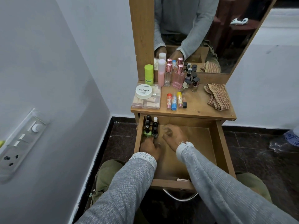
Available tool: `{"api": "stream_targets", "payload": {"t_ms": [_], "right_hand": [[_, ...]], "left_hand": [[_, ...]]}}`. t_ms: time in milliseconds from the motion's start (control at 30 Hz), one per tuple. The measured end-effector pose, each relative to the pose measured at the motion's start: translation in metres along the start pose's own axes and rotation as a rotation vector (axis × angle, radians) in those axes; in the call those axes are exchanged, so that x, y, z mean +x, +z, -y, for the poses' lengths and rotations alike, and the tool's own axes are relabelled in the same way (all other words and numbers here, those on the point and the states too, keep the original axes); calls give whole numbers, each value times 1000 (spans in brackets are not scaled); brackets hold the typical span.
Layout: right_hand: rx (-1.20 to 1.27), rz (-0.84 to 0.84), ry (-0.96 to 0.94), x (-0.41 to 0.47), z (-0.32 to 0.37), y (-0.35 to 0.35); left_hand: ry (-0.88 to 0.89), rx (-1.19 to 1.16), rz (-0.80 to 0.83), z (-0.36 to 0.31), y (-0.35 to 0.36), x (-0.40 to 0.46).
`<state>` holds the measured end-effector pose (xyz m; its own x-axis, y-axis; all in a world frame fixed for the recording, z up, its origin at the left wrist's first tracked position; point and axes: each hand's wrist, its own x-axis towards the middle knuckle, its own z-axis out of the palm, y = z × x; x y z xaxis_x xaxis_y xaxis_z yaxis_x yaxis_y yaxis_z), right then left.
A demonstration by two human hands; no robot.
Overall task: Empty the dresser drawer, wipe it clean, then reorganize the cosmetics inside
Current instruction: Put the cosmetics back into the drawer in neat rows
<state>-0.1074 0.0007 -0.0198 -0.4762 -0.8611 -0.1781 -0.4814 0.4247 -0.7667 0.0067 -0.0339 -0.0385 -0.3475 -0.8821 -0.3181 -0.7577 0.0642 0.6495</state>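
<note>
White walls flank the dresser top, where most cosmetics wait. Inside the drawer, left hand steadies upright polish bottles in the back-left corner; right hand, blurred, grip unclear, hovers beside.

- Setting: you are at a home dressing corner, likely a bedroom.
- Wooden dresser with tall mirror (it reflects dark wooden furniture).
- Perfume bottles and nail polish bottles.
- Plain painted wall, switchboard, dark stone floor.
</note>
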Motion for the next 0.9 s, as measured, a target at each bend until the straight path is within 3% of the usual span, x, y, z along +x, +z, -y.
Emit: {"api": "stream_targets", "payload": {"t_ms": [233, 500, 700, 900], "right_hand": [[-217, -303, -269, 4, 13, -58], [-606, -221, -250, 20, 34, -61], [-610, -297, -323, 12, 21, -56], [-570, -339, -338, 12, 11, -60]], "left_hand": [[157, 9, 25, -8, -8, -5], [198, -223, -20, -13, -12, -14], [173, -389, -48, -19, -14, -12], [113, -512, 45, -22, -2, -12]]}}
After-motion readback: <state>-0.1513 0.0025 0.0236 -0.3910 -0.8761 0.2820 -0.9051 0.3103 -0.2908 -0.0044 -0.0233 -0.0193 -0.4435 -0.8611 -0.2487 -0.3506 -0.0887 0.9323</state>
